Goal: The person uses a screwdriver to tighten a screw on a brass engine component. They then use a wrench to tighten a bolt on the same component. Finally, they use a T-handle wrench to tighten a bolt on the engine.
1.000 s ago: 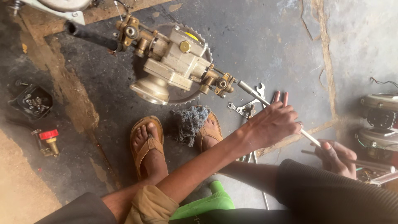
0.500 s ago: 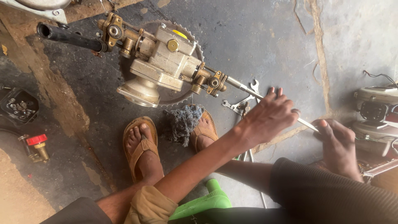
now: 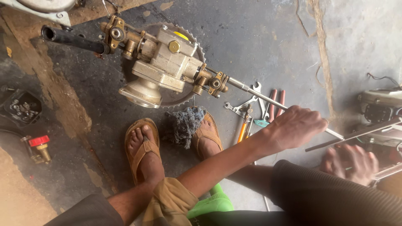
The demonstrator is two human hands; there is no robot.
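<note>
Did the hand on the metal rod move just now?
Yes. The left hand slid a little down the rod, away from the pump; more of the red-handled pliers on the floor shows.

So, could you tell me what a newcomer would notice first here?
The cream and brass pump assembly lying on a toothed disc at upper centre. From it a long steel rod runs right, under the left hand's grip. Below, two feet in brown sandals flank a grey rag.
</note>
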